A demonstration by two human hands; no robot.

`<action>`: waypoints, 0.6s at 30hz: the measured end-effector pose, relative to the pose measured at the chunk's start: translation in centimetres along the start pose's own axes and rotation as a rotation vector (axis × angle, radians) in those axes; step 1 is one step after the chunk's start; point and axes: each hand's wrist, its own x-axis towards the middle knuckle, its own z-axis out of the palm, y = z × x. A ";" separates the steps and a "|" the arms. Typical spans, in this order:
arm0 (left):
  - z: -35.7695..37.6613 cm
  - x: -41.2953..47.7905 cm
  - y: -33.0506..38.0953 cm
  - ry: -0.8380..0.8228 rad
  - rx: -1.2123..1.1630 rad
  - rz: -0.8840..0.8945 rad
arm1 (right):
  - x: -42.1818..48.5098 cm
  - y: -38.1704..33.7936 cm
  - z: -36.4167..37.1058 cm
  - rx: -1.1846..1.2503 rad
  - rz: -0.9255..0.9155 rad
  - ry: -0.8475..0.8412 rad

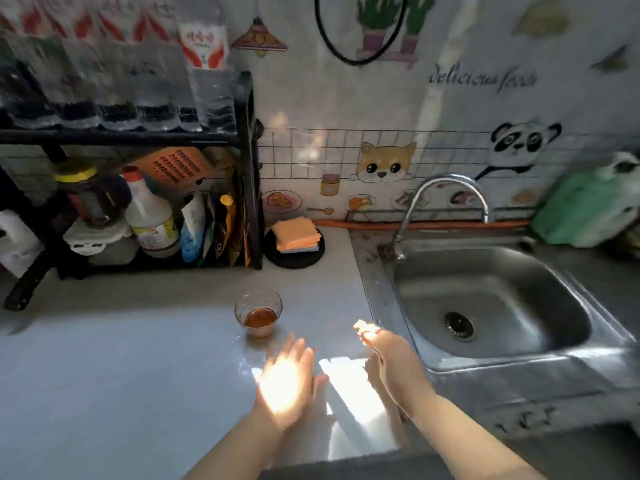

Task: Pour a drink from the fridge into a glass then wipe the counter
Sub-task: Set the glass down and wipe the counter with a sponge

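A: Where is the drink sitting right now?

B: The small glass (258, 311) is standing upright on the counter (121, 358), just ahead of the left hand (287, 382) and a little to its left. It is holding a shallow layer of reddish-brown liquid, so I am judging the pouring as done.

A: And the hands, are they gripping anything?

B: The left hand is hovering flat and spread, fingers loose, holding nothing; sunlight is washing it out. The right hand (388, 351) is reaching forward beside the sink (485, 299), fingers extended toward the sink's near-left rim. Its fingertips are blown out by glare, and something reddish is showing there, so I cannot tell whether it is pinching a small thing or is bare.

A: So what is being set up?

B: Likely the wiping. The stack of orange cloths (296, 233) is lying on a dark round mat (294, 258) well beyond both hands, past the glass, next to the black rack (247, 168). It is probably being kept there to stay within reach of the sink yet off the working surface.

A: Any hazard?

B: The glass is sitting between the hands and the cloths, so a straight reach could be knocking it.
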 end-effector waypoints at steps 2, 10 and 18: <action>-1.1 0.6 2.1 -0.036 -0.005 0.089 | -1.6 0.4 -2.4 0.081 0.137 0.042; -0.7 1.2 13.7 -0.040 0.021 0.534 | -12.7 2.4 -12.3 0.116 0.283 0.434; 1.4 -4.5 31.2 -0.103 0.030 0.954 | -31.2 7.2 -20.7 0.088 0.583 0.834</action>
